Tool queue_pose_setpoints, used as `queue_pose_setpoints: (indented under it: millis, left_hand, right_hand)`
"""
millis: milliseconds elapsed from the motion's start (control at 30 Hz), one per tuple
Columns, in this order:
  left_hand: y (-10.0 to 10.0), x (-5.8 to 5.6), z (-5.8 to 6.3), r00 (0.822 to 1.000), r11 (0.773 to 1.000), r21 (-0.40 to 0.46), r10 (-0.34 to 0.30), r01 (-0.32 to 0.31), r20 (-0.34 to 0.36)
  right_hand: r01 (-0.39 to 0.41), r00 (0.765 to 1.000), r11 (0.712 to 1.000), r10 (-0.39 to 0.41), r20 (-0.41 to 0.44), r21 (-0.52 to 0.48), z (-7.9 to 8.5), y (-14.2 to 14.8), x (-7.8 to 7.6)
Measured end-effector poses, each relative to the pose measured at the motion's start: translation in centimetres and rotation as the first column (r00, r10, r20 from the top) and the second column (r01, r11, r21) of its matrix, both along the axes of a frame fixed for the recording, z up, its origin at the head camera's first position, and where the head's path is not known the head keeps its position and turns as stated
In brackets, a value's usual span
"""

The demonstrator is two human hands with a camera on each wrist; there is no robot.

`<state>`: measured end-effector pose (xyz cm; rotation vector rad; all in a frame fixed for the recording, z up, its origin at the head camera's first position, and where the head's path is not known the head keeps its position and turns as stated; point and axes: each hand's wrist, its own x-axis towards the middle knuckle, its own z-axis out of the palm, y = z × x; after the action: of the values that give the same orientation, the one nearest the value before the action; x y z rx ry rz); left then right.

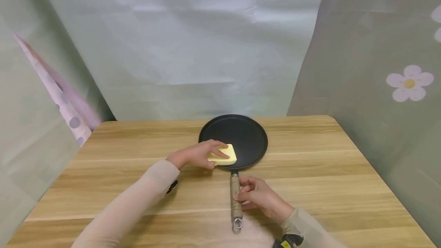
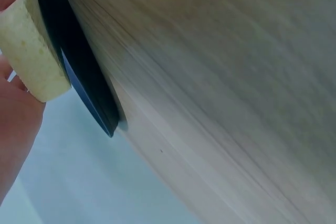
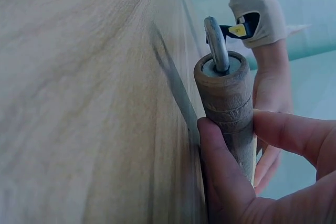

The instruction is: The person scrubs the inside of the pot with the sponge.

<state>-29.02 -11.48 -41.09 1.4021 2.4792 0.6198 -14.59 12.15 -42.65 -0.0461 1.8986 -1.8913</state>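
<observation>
A black flat round pan (image 1: 250,135) with a low rim lies on the table, its wooden handle (image 1: 236,198) toward me. My left hand (image 1: 198,154) grips a pale yellow sponge (image 1: 230,157) from above, fingers spread over it, at the pan's near left part. In the left wrist view the thick sponge (image 2: 32,51) is against or very close to the pan's surface (image 2: 86,69); exact contact is hard to tell. My right hand (image 1: 261,197) pinches the handle between thumb and fingers. A metal ring (image 3: 216,43) tips the handle's end in the right wrist view.
The wood-grain table (image 1: 320,175) has rounded far corners. A pale green curtain (image 1: 206,49) hangs behind it, and a flowered one (image 1: 358,87) hangs at the right. Each wrist wears a dark band.
</observation>
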Motion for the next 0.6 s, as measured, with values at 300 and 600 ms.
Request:
queue_pose_setpoints:
  millis: [300,600]
  left_hand:
    - [0.8,0.1,0.0,1.0,1.0,-0.008,-0.005,0.005,0.021]
    - [1.5,0.1,0.0,0.999,1.0,-0.007,-0.004,0.004,0.04]
  right_hand:
    - [-0.004,1.0,1.0,0.004,-0.002,0.005,-0.1,0.1,-0.2]
    - [-0.01,1.0,1.0,0.01,0.004,0.007,-0.1,0.2,-0.2]
